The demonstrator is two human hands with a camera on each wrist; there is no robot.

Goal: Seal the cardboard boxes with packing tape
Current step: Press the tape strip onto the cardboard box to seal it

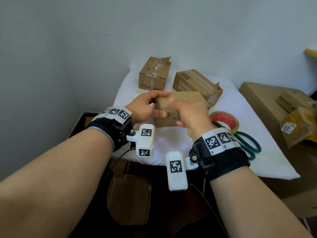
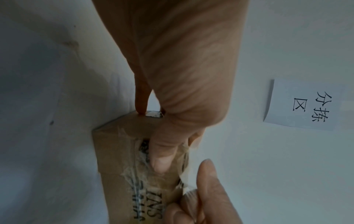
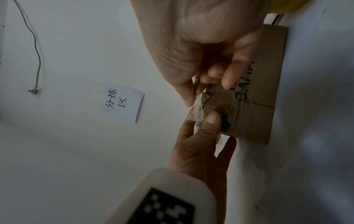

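The left hand [image 1: 145,107] grips the near cardboard box [image 1: 181,102] at its left end, thumb pressed on clear tape [image 2: 153,175] on its side, fingers curled over the top edge. The right hand [image 1: 190,114] pinches a loose end of that tape between thumb and fingertips at the box's front face. The box sits on a white-covered table [image 1: 257,152]. Behind it stand two more boxes [image 1: 153,73], flaps torn. A tape roll [image 1: 224,118] and green-handled scissors [image 1: 248,143] lie just right of the right wrist.
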